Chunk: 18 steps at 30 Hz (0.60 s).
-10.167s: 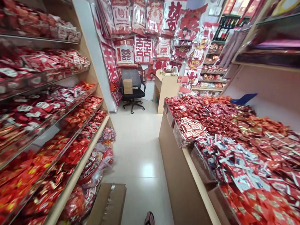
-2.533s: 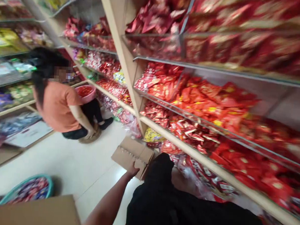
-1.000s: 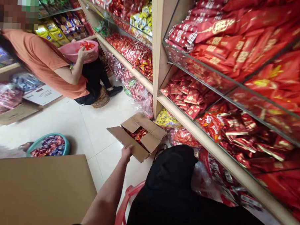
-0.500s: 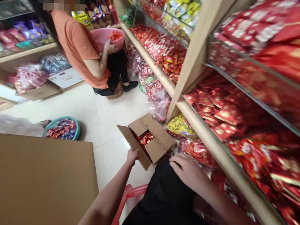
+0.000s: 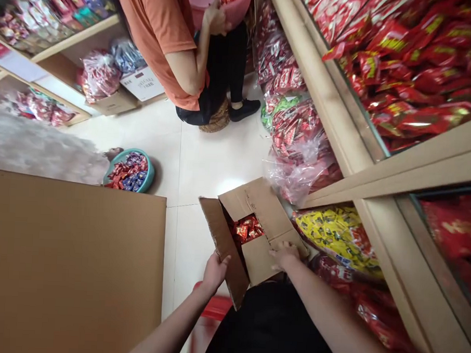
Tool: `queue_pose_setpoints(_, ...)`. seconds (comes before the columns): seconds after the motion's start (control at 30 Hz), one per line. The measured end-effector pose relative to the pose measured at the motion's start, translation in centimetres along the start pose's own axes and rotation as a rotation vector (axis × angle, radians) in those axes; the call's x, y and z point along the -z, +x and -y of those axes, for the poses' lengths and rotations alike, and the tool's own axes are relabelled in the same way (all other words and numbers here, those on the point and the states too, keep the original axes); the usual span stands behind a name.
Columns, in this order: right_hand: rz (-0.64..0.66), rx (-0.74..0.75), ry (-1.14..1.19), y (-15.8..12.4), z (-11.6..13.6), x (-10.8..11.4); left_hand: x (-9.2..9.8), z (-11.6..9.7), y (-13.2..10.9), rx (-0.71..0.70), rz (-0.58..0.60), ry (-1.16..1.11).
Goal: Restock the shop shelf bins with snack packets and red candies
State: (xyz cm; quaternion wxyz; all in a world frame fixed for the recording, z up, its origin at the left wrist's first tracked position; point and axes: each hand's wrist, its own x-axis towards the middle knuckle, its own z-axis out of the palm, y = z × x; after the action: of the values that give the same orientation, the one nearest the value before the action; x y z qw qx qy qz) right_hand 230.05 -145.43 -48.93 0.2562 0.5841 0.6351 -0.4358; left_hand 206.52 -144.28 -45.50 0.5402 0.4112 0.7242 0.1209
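Observation:
A cardboard box (image 5: pixel 273 209) sits on the floor in front of my knees, its flaps partly open. Through the gap between them show red wrapped candies (image 5: pixel 246 230). My left hand (image 5: pixel 215 272) is closed on the edge of the raised left flap (image 5: pixel 226 249), thumb on the inner side. On the box's near right side, my right hand (image 5: pixel 285 255) lies on the cardboard with its fingers apart. How deep the candies go is hidden by the flaps.
A large cardboard carton (image 5: pixel 71 263) stands at my left. Beyond it is a teal basin (image 5: pixel 150 173) of wrapped candies. A seated person in an orange shirt (image 5: pixel 163 33) holds a pink basin (image 5: pixel 237 12). Candy shelves (image 5: pixel 332 113) and bagged sweets (image 5: pixel 336 235) line the right.
My right hand has left my knee and come onto the box. My left hand still holds the flap. The view has swung right and downward.

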Motion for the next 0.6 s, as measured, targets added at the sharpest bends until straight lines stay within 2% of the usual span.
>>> queue_pose_setpoints(0.17, -0.144, 0.039, -0.074, -0.3, -1.3, -1.1, 0.5, -0.6, -1.2, 0.000, 0.044, -0.086)
queue_pose_setpoints(0.27, -0.222, 0.054, -0.069, -1.4, -0.9, 0.1, 1.6, -1.8, -1.6, -0.018, 0.021, -0.102)
queue_pose_setpoints(0.33, -0.274, 0.045, -0.064, -2.6, -0.7, 1.6, 3.1, -3.2, -1.6, -0.063, -0.002, -0.082)
queue_pose_setpoints(0.4, -0.332, 0.027, -0.061, -4.4, -0.2, 3.4, 5.6, -4.9, -1.8, -0.117, -0.026, -0.037)
queue_pose_setpoints(0.47, -0.399, 0.009, -0.057, -6.6, 0.7, 5.2, 8.8, -6.5, -2.6, -0.154, -0.028, 0.041)
queue_pose_setpoints(0.53, -0.478, -0.014, -0.054, -9.4, 2.4, 7.0, 12.7, -7.9, -4.3, -0.163, -0.068, 0.086)
queue_pose_setpoints(0.6, -0.610, -0.018, -0.033, -12.7, 4.7, 8.8, 16.5, -9.0, -6.9, -0.156, -0.124, 0.137)
